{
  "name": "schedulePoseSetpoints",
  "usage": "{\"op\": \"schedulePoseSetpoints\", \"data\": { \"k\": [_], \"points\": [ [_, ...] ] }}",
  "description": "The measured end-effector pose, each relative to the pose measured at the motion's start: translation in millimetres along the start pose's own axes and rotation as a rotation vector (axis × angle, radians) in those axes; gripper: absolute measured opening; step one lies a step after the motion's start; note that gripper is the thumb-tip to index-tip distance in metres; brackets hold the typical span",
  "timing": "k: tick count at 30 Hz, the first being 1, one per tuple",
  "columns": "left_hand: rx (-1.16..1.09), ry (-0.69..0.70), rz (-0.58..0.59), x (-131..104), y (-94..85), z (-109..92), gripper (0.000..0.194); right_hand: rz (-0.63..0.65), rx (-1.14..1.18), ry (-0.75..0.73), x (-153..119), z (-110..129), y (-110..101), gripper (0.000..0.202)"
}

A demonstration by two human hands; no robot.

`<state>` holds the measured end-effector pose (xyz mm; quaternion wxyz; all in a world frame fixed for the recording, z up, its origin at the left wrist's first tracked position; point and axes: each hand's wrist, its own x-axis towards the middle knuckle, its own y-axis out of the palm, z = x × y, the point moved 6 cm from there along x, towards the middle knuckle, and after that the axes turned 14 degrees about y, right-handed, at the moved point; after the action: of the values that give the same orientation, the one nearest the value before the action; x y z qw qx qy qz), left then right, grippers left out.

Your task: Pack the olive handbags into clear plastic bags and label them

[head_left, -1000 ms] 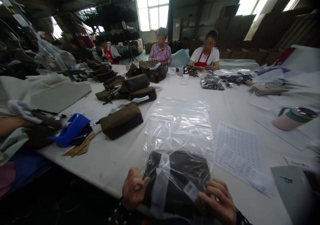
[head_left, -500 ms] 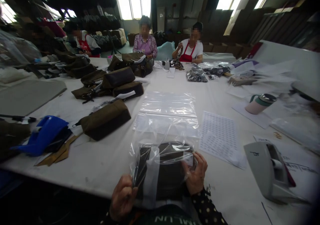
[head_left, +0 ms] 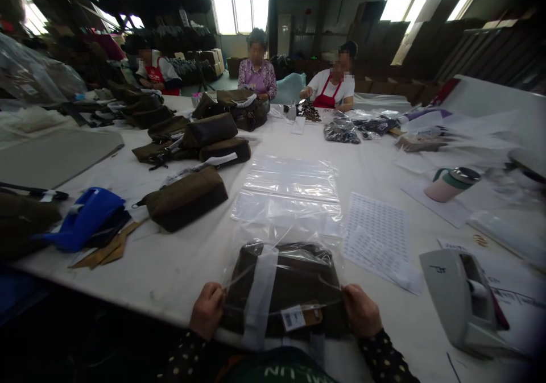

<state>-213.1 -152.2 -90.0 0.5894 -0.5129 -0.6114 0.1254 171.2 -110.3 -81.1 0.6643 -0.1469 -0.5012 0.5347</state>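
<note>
Since the earlier frame my right hand [head_left: 362, 310] has slid off the top right of the bagged pouch [head_left: 294, 283] to its right edge, and the pouch now lies flatter on the counter [head_left: 179, 269], with its barcode tag [head_left: 293, 317] facing up near the front edge.

From the head view, I see both hands at the near edge of the counter, one on each side of the pouch. My left hand [head_left: 207, 309] has its grip closed on the left edge of the clear plastic bag [head_left: 298, 241] that wraps the pouch, fingers curled over the film. My right hand's grip is closed on the right edge of the same bag. A white strip runs across the bag from back to front, left of centre.

Just behind the pouch lies a stack of empty clear bags [head_left: 294, 187], flat on the counter. To its right is a printed sheet [head_left: 377, 232], and further right a grey tape dispenser [head_left: 458, 298] near the counter's edge. A pink cup with a green lid [head_left: 450, 183] stands well beyond it. To the left of the stack lie several dark olive pouches [head_left: 185, 198], not bagged, and a blue tool [head_left: 83, 218] sits near the left edge.

At the far side of the counter three other people sit at work with their own small heaps of goods.
</note>
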Motion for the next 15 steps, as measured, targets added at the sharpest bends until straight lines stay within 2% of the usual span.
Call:
{"op": "schedulePoseSetpoints", "data": {
  "k": [2, 4, 5, 7, 9, 11, 13, 15],
  "points": [
    [-0.026, -0.001, 0.010, 2, -8.6, -3, 0.015, -0.010, 0.064, -0.051, -7, 12, -13, 0.016],
    [-0.027, 0.027, -0.009, 8, -22.2, -13, 0.009, -0.045, 0.096, -0.138, -14, 36, -27, 0.027],
    [-0.023, 0.058, -0.027, 13, -29.0, -22, 0.011, -0.042, 0.084, -0.199, -18, 51, -30, 0.031],
    [-0.012, 0.140, -0.075, 27, -39.7, -42, 0.023, 0.014, 0.025, -0.314, -23, 78, -26, 0.035],
    [-0.009, 0.216, -0.088, 42, -42.7, -62, 0.031, 0.059, -0.031, -0.352, -22, 94, -14, 0.037],
    [-0.049, 0.277, -0.033, 56, -38.2, -77, 0.034, 0.055, -0.041, -0.311, -16, 101, 0, 0.034],
    [-0.158, 0.291, 0.006, 65, -35.8, -84, 0.031, 0.008, 0.010, -0.204, -7, 101, 9, 0.032],
    [-0.305, 0.280, -0.036, 69, -42.0, -86, 0.028, -0.069, 0.091, -0.043, 0, 97, 12, 0.039]
  ]
}}
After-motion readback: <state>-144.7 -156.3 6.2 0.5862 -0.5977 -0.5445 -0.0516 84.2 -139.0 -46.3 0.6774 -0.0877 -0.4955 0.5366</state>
